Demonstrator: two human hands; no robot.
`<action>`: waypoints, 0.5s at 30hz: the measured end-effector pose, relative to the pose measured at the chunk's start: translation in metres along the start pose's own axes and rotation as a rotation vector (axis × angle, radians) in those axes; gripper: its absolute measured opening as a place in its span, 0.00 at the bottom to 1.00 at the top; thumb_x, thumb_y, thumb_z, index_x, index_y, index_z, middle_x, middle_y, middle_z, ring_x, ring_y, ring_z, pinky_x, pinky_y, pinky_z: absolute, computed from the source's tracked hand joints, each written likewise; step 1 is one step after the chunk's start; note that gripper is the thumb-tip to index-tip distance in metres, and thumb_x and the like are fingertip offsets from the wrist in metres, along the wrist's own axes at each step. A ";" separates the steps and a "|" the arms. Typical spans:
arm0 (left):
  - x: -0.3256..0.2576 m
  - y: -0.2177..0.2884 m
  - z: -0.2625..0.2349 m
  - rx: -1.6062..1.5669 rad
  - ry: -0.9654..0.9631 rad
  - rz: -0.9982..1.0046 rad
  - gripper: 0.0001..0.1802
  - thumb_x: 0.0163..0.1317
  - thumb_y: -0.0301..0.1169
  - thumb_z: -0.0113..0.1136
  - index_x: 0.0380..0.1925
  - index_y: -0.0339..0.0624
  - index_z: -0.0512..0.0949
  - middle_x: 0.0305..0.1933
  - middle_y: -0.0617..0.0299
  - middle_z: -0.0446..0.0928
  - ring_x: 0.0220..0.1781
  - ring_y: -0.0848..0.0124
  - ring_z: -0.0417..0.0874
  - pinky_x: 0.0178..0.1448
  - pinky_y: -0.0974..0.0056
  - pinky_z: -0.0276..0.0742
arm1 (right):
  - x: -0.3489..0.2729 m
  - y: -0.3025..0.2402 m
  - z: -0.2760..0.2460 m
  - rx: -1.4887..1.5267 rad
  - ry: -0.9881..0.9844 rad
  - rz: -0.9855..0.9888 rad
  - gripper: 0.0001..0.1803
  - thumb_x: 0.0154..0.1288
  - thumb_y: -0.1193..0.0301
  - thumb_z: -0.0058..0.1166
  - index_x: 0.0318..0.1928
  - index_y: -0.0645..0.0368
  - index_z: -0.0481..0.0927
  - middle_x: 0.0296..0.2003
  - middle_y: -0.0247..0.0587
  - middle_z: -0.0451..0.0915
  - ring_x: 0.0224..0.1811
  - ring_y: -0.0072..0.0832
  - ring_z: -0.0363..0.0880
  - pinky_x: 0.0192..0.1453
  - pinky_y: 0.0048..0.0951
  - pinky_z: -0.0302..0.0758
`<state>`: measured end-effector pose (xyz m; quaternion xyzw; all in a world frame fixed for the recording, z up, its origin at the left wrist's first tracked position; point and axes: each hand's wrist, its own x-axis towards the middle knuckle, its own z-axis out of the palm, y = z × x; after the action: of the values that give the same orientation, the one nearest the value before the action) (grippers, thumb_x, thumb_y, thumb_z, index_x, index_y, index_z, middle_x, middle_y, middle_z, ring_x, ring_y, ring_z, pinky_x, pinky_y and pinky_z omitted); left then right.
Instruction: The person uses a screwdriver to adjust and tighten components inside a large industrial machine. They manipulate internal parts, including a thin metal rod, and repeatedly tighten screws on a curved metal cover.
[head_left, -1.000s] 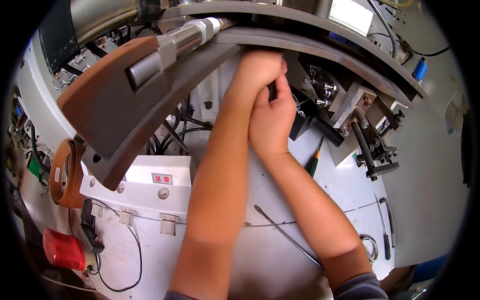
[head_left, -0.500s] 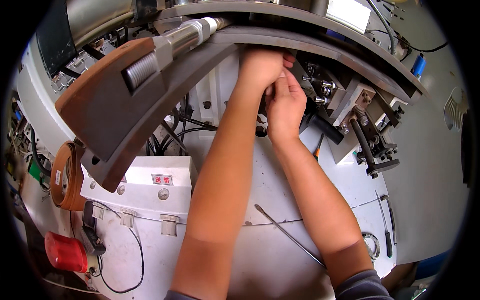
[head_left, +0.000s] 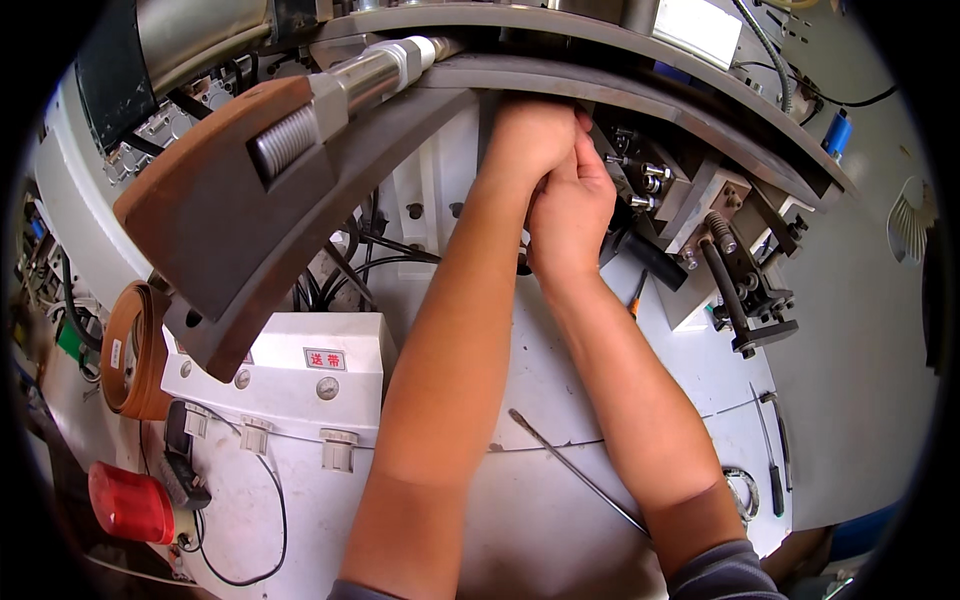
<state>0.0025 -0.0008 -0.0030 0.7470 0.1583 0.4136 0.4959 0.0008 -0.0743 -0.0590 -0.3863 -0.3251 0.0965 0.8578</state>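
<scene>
1. Curved grey metal band (head_left: 640,85) arches over the machine's top edge; both hands are pressed together right under its rim.
2. Left hand (head_left: 528,135) is curled shut against the band's underside; what it grips is hidden.
3. Right hand (head_left: 570,215) wraps the left from below, fingers closed.
4. Thin metal rod (head_left: 575,470) lies on the white machine top (head_left: 540,370) between the forearms.
5. Red lamp (head_left: 130,503) sits at the lower left corner.

- Both hands — left (head_left: 528,140), right (head_left: 570,205) — sit wedged under the curved steel rail (head_left: 640,85).
- Bolted fittings (head_left: 650,185) crowd the right; black cables (head_left: 380,255) the left.
- Bare worktop (head_left: 560,370) lies below — only a thin rod (head_left: 575,470) there.
</scene>
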 end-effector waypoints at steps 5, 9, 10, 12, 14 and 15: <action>0.002 -0.001 -0.002 -0.023 -0.004 0.049 0.17 0.72 0.38 0.47 0.39 0.35 0.80 0.31 0.55 0.82 0.30 0.66 0.82 0.39 0.59 0.79 | -0.007 -0.005 0.006 -0.064 0.019 0.009 0.20 0.79 0.66 0.46 0.64 0.63 0.76 0.49 0.34 0.82 0.44 0.17 0.78 0.47 0.21 0.75; 0.001 0.001 -0.002 0.001 -0.003 0.037 0.18 0.72 0.39 0.48 0.38 0.34 0.79 0.31 0.56 0.81 0.29 0.67 0.81 0.38 0.60 0.79 | -0.005 -0.007 0.005 -0.095 0.019 0.010 0.20 0.79 0.69 0.45 0.64 0.67 0.75 0.57 0.39 0.81 0.52 0.20 0.76 0.58 0.24 0.72; 0.000 0.001 -0.002 -0.018 -0.003 0.026 0.18 0.72 0.39 0.48 0.38 0.35 0.79 0.31 0.56 0.81 0.29 0.67 0.81 0.38 0.60 0.78 | -0.007 -0.010 0.005 -0.094 0.024 0.036 0.21 0.79 0.69 0.45 0.64 0.67 0.75 0.56 0.39 0.81 0.52 0.20 0.77 0.58 0.24 0.72; -0.002 0.001 -0.001 -0.047 0.000 0.003 0.18 0.72 0.40 0.49 0.38 0.35 0.79 0.30 0.56 0.81 0.30 0.67 0.81 0.38 0.60 0.78 | -0.009 -0.009 0.005 -0.057 0.021 0.045 0.19 0.79 0.66 0.46 0.63 0.63 0.77 0.48 0.34 0.83 0.42 0.17 0.78 0.45 0.21 0.75; -0.002 0.002 -0.001 -0.066 0.006 -0.015 0.18 0.72 0.40 0.48 0.37 0.35 0.79 0.30 0.56 0.81 0.31 0.67 0.81 0.39 0.60 0.78 | -0.007 -0.007 0.004 -0.090 0.024 0.025 0.19 0.79 0.66 0.47 0.63 0.62 0.77 0.42 0.32 0.84 0.36 0.15 0.78 0.38 0.20 0.76; -0.002 0.002 0.000 -0.035 0.010 0.001 0.18 0.71 0.40 0.48 0.37 0.36 0.80 0.31 0.55 0.81 0.32 0.67 0.82 0.39 0.60 0.78 | -0.005 -0.006 0.002 -0.142 0.028 0.001 0.20 0.79 0.67 0.46 0.63 0.64 0.77 0.42 0.33 0.84 0.35 0.15 0.77 0.38 0.21 0.75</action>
<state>0.0007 -0.0032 -0.0025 0.7362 0.1530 0.4202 0.5080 -0.0048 -0.0792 -0.0564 -0.4477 -0.3189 0.0682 0.8326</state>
